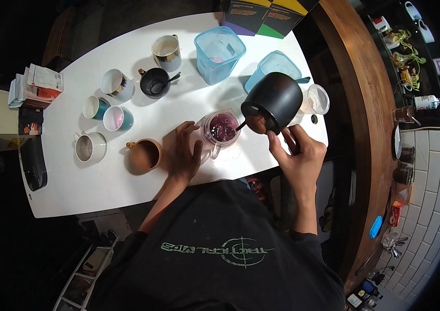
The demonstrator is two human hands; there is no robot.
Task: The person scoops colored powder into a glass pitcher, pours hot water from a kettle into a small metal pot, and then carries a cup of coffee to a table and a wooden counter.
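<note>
My left hand (184, 150), fingers loose and holding nothing, is just left of the glass mug (217, 144) of purple liquid (224, 126) on the worktop (74, 192); my right hand (303, 156) seems to grasp the black pot (278, 97), tilted with its mouth toward the glass mug.

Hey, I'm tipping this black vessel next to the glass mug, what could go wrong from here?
Possibly three things. The black vessel is tilted in your right hand, close to the glass mug; anything inside could miss the rim or splash. Your left hand is right beside that mug, so a nudge might spill its purplish contents. The brown mug sits near your left wrist, where a sideways move could knock it.
</note>
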